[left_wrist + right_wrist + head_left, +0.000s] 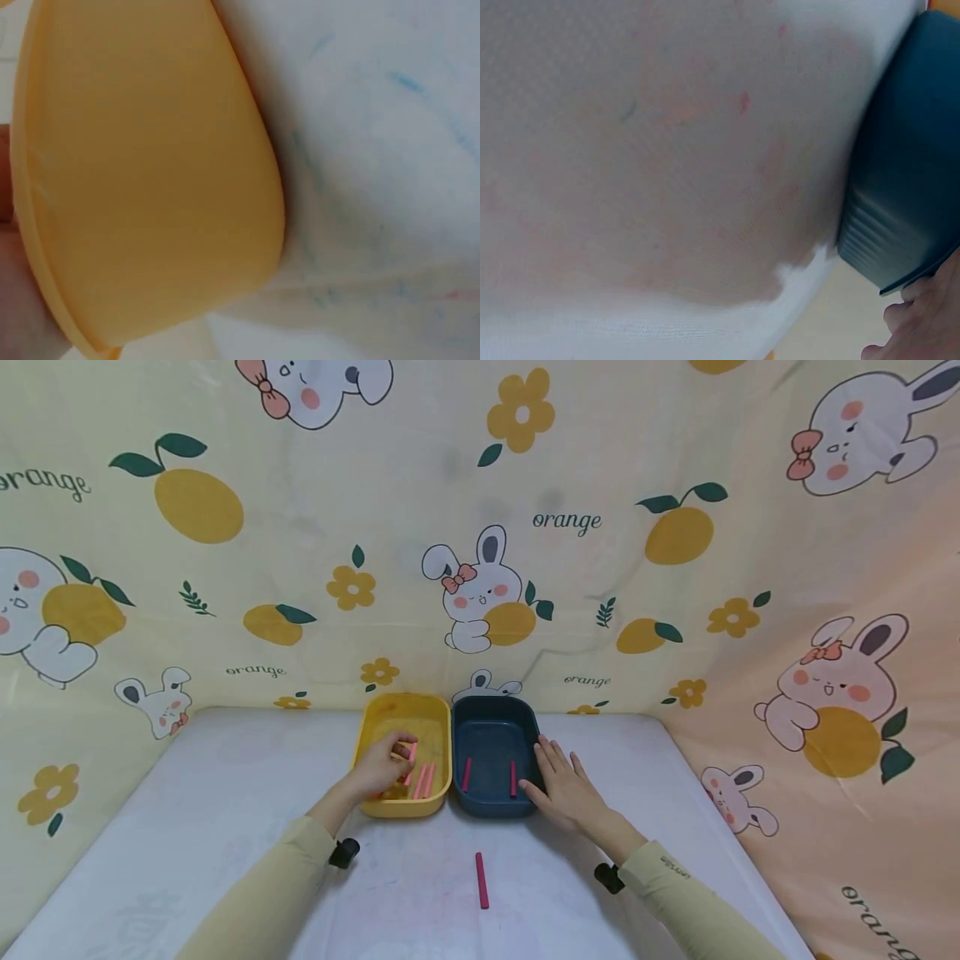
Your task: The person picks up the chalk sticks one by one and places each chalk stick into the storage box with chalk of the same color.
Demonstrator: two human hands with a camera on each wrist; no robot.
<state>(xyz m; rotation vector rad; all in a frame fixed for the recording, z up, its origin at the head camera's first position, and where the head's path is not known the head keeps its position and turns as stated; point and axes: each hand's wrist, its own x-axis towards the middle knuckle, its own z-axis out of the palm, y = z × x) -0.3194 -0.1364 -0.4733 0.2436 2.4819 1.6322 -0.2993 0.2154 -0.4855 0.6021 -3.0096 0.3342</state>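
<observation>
My left hand (381, 767) reaches into the yellow tub (390, 706), with thumb and fingers curled round a light pink stick (412, 751). Beside it in the same tub lie more light pink sticks (424, 781). My right hand (568, 789) lies with straight fingers along the right rim of the dark blue tub (495, 703). Inside the blue tub are two dark pink sticks, one on the left (467, 774) and one on the right (513, 779). The wrist views show mostly the tubs' outer walls, the yellow wall (150, 165) and the blue wall (907, 150).
A third dark pink stick (482, 880) lies on the white tabletop (247, 827) in front of the tubs. The two tubs stand side by side near the table's back edge. Behind them hangs a patterned cloth (300, 527) with rabbits and oranges.
</observation>
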